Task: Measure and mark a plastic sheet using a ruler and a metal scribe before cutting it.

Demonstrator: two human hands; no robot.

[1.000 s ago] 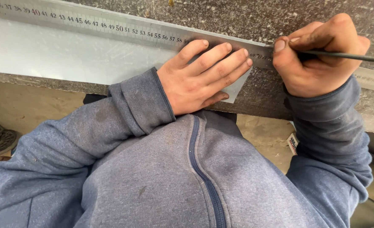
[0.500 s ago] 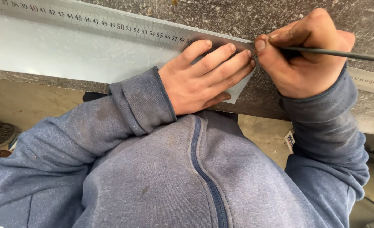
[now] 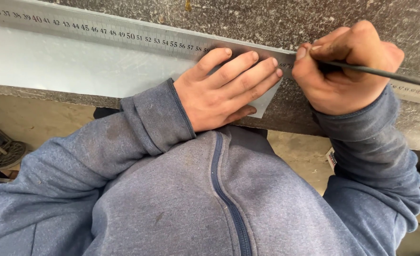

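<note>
Two bare hands working at the near edge of a speckled grey stone slab [image 3: 343, 14]. Left hand [image 3: 222, 90] lying flat, fingers spread and together on nothing, pressing down a thin pale sheet of metal [image 3: 67, 64] and the long steel ruler [image 3: 124, 32] running along its far edge. Right hand [image 3: 345, 68] pinching tight on a slim dark metal scriber rod [image 3: 385, 72], tip hidden behind the thumb, just beside the ruler's edge near the sheet's cut corner. Blue-grey zipped sweatshirt [image 3: 196, 199] filling the foreground, blocking the floor below. Round metal grate [image 3: 8, 154] showing at lower left on the dusty concrete floor [image 3: 53, 121]. Small printed carton [image 3: 332, 159] peeking beside the right sleeve.
</note>
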